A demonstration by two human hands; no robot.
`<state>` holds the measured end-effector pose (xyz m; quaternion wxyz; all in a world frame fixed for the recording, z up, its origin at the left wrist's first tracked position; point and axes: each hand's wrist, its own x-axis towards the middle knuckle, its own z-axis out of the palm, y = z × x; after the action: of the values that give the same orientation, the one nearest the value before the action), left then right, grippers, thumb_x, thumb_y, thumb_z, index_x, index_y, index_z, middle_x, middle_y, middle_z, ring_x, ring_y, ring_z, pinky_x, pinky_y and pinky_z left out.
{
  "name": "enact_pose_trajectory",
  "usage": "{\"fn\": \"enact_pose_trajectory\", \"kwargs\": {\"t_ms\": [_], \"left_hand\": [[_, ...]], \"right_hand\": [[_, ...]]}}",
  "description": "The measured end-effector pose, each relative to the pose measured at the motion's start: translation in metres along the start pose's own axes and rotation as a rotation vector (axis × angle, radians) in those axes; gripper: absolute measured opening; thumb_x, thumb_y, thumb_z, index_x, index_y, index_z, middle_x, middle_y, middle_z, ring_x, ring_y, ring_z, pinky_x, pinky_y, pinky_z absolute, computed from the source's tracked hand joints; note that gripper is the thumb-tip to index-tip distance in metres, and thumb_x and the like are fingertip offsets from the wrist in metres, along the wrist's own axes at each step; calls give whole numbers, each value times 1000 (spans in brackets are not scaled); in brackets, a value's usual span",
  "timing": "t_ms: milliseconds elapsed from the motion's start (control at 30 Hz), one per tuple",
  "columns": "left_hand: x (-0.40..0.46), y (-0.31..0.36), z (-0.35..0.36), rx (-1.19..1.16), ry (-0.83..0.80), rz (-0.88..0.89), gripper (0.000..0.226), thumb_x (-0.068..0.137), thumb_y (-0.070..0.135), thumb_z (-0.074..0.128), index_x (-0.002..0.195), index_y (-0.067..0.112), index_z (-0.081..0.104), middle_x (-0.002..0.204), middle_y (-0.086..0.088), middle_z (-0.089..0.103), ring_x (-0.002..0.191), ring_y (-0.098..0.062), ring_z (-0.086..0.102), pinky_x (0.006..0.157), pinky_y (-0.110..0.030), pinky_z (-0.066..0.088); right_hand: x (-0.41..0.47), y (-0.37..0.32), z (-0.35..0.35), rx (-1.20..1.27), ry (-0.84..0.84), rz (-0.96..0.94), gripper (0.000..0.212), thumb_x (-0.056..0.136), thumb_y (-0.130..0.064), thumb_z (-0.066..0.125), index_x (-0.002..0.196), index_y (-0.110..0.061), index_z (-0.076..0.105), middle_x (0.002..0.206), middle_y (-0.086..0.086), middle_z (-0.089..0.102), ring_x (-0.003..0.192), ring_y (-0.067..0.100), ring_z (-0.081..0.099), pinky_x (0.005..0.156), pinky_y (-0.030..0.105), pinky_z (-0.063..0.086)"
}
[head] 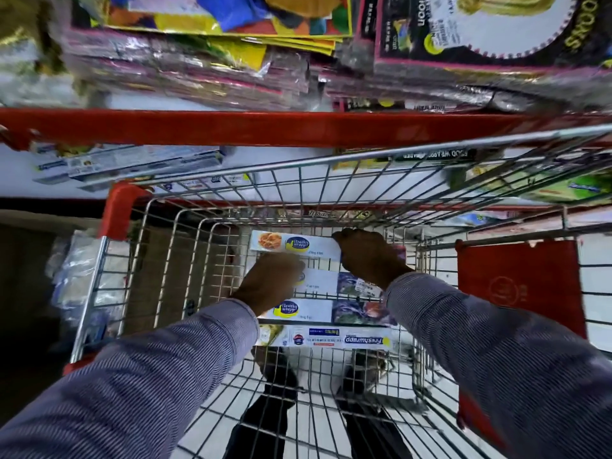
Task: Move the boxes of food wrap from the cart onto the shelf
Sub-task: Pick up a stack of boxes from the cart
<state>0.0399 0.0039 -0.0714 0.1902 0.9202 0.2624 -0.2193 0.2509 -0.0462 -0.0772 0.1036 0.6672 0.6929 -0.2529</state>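
Several long white boxes of food wrap lie side by side on the floor of the wire cart point(205, 246). The farthest box point(291, 245) shows a food picture and a blue-and-yellow logo. My right hand point(371, 256) is closed over that box's right end. My left hand point(271, 279) rests, fingers curled, on the second box point(319, 283), hiding its left part. Nearer me lie a third white box point(308, 311) and a Freshwrapp box point(334, 337). Beyond the cart, the white shelf point(291, 160) under a red rail holds more wrap boxes point(129, 164).
The red shelf rail point(265, 127) crosses the view above the cart's far rim. Colourful packets point(212, 44) are stacked on the upper shelf. A red child-seat flap point(520, 286) stands at the cart's right. Green wrap boxes point(559, 187) lie on the shelf at right.
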Motion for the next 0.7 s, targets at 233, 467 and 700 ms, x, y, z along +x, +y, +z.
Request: {"fn": "enact_pose_trajectory", "kwargs": {"t_ms": [233,467,700], "left_hand": [[-45,12,-51,-22,126,-36,53,65,15,82,113,5,62,106,-15,71,89,-38,69,69,-41,59],[-161,49,-177,-110,272,-100,43,59,16,88,99,12,72,94,-12,76,80,-33,73,62,-36,61],[-248,77,-317,146,519,-34,63,54,61,71,110,33,66,105,9,74,92,-17,71,67,-27,59]], "right_hand": [[-35,-13,-52,-233,99,-33,32,61,-16,70,92,-15,67,87,6,73,79,28,70,68,32,54],[-112,-48,-192,-128,238,-144,29,72,-29,64,98,-17,66,97,9,70,92,31,66,77,36,52],[-189,-89,-362,-192,379,-255,39,74,-50,62,100,-22,63,94,3,71,93,26,65,75,36,55]]}}
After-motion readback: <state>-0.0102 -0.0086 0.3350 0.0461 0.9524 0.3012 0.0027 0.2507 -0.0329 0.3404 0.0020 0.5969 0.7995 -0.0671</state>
